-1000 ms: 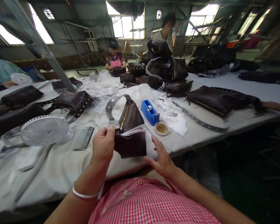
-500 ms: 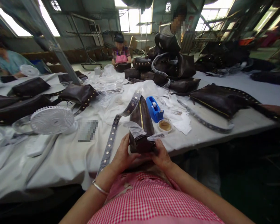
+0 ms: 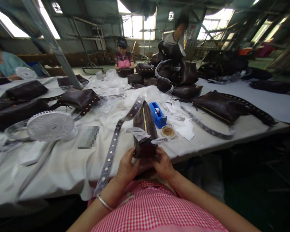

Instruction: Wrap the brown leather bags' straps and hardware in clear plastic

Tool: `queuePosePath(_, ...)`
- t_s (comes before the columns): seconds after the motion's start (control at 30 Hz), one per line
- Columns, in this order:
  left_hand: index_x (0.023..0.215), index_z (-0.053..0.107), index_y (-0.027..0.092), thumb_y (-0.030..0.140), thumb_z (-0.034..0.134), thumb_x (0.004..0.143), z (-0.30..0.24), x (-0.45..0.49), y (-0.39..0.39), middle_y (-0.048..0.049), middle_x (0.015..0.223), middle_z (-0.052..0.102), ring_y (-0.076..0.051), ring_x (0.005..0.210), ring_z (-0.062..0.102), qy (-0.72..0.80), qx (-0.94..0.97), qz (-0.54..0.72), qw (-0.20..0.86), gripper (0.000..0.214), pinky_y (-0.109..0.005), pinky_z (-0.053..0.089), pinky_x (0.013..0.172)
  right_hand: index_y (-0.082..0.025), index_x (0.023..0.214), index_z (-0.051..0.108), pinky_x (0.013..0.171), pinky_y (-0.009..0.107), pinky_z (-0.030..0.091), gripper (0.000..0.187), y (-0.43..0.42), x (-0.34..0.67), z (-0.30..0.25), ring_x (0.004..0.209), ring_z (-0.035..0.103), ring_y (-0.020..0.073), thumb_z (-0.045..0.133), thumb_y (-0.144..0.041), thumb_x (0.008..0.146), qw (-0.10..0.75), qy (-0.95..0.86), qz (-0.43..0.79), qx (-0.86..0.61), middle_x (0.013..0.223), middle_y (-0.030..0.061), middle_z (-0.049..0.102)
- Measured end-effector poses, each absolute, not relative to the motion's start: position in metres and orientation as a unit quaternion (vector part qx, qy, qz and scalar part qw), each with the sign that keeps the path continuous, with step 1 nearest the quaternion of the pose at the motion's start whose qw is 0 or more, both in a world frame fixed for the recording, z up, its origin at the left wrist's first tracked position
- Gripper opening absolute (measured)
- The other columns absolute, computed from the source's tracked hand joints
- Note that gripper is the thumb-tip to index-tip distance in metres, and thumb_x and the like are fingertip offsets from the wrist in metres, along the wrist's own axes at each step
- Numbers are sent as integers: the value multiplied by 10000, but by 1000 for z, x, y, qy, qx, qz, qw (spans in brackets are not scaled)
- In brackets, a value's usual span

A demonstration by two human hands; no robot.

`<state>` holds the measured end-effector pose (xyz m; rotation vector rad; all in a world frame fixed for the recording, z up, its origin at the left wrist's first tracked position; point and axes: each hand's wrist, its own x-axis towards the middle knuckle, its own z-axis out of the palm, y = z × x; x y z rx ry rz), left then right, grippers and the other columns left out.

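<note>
To my left, the tabletop (image 3: pixel 67 169) has a bare patch by its edge; on the right, a blue tape holder (image 3: pixel 158 114) takes room. The bag (image 3: pixel 150 126) lies at the edge between my left hand (image 3: pixel 127 165), pinching one side, and right hand (image 3: pixel 164 163), pinching the other. It has a studded strap (image 3: pixel 111 153), dark brown sides, a gold zip (image 3: pixel 144 123).

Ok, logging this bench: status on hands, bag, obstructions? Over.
Left hand, right hand holding dark bag by its near end. Zipper facing up, clear plastic over that end. Blue tape dispenser close on its right.
</note>
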<state>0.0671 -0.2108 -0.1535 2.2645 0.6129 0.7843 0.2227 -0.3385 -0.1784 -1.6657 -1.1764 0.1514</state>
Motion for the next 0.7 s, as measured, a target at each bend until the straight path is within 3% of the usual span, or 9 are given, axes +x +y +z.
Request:
queuePosePath(0.13, 1298, 525, 173, 386, 777, 746, -140, 71, -226, -124, 1211, 648, -285, 1117, 630, 281, 825, 306, 383, 643, -439, 533, 957, -175, 1445, 465, 1159, 502, 349, 704, -347, 204, -175, 1396, 405, 291, 551, -73, 754, 518, -532, 105, -662, 1480, 147, 466)
queuePosePath(0.23, 1215, 575, 148, 461, 775, 736, -139, 77, -220, -132, 1088, 701, -283, 983, 689, 361, 786, 315, 390, 606, -427, 570, 861, -164, 1426, 507, 1183, 483, 320, 710, -348, 196, -170, 1427, 377, 273, 507, -43, 726, 513, -573, 182, -612, 1531, 131, 420)
queuePosePath(0.33, 1055, 664, 149, 486, 783, 704, -141, 79, -203, -141, 961, 733, -332, 939, 704, 422, 780, 299, 351, 500, -462, 566, 819, -198, 1293, 639, 1152, 451, 379, 571, -344, 195, -170, 1334, 504, 251, 516, -74, 750, 550, -525, 233, -606, 1414, 89, 569)
queuePosePath(0.43, 928, 698, 147, 507, 765, 702, -139, 72, -186, -149, 872, 742, -369, 907, 714, 480, 768, 284, 316, 430, -460, 563, 758, -208, 1125, 722, 1043, 442, 490, 409, -342, 200, -180, 1115, 651, 235, 520, -113, 782, 584, -433, 242, -643, 1173, 74, 712)
queuePosePath(0.57, 934, 697, 159, 537, 757, 695, -130, 58, -169, -139, 871, 753, -366, 925, 719, 518, 758, 270, 290, 451, -419, 562, 736, -189, 1000, 743, 829, 403, 592, 293, -351, 208, -202, 840, 704, 210, 513, -173, 819, 593, -365, 258, -670, 966, 71, 748)
queuePosePath(0.7, 932, 705, 161, 555, 760, 685, -121, 47, -163, -141, 873, 759, -378, 956, 713, 534, 756, 258, 276, 469, -422, 563, 748, -169, 972, 736, 695, 359, 602, 275, -361, 213, -215, 721, 700, 198, 499, -204, 836, 595, -326, 281, -679, 847, 64, 742)
